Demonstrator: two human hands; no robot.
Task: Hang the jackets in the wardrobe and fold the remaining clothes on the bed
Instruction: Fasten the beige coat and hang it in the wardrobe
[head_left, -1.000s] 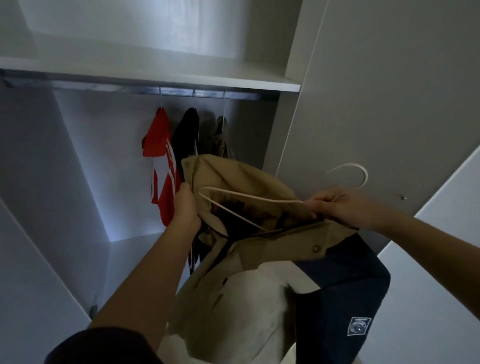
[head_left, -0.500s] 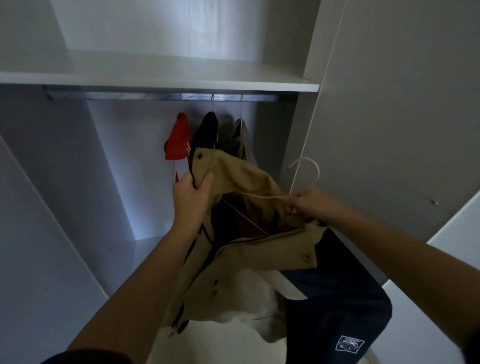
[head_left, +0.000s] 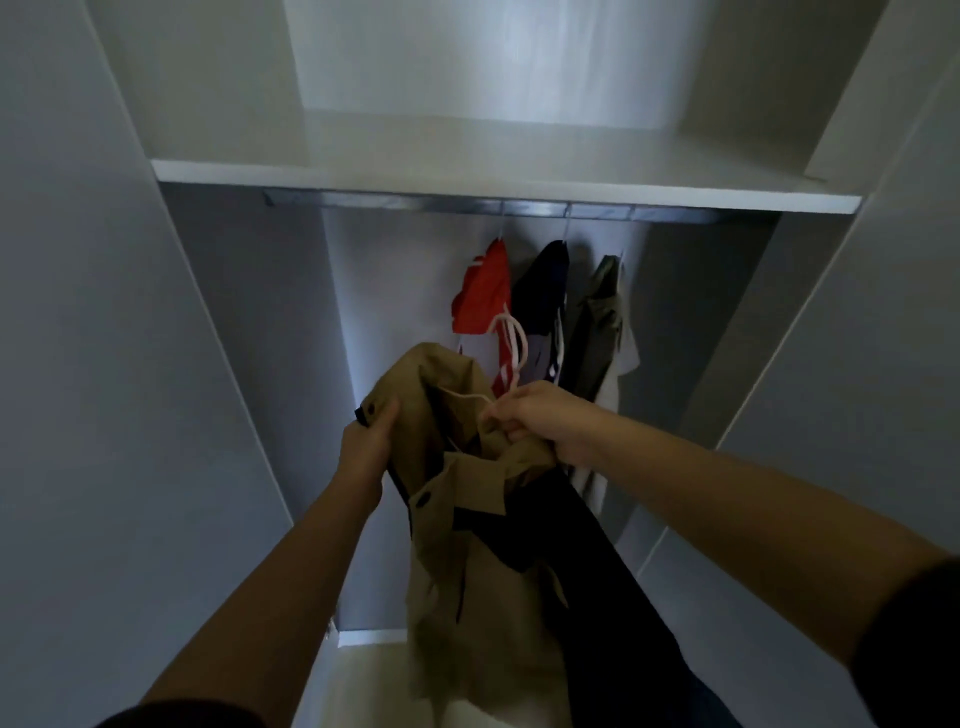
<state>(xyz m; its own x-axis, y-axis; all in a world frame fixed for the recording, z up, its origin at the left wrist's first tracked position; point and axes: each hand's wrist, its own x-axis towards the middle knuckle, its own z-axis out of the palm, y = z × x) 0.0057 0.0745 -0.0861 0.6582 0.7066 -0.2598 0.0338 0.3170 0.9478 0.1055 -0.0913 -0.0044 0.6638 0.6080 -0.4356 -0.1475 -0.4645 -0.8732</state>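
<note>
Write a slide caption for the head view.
Left hand grips a tan buttoned jacket while the right hand holds a white hanger partly inside it, before a metal wardrobe rail.

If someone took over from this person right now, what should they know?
Left hand grips the shoulder edge of the tan fabric jacket with dark navy lining.
Right hand pinches the thin white hanger at its neck, hanger partly inside the jacket.
Done: red garment, dark garment and olive garment hang on the metal rail.
To do: seat this jacket, hook it on the rail; the bed is out of view.
</note>
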